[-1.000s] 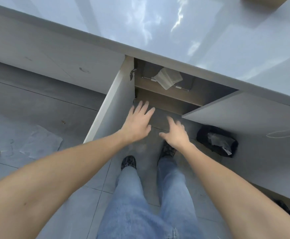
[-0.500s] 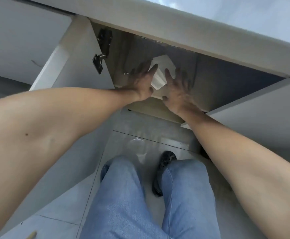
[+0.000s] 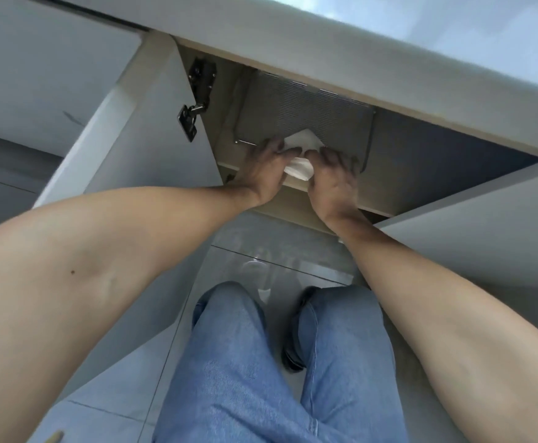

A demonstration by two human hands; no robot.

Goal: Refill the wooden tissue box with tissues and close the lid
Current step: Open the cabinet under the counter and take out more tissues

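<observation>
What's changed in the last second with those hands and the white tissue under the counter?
Both hands went from hanging over the floor up into the open cabinet. The left hand and right hand now close on the white tissue hanging from the grey holder. The cabinet door stayed open.

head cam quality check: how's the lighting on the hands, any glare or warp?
Head view: left hand and right hand sit dim in shadow under the countertop; white tissue stays readable; bright glare on the countertop at top right; wide-angle stretch swells the forearms at the edges.
</observation>
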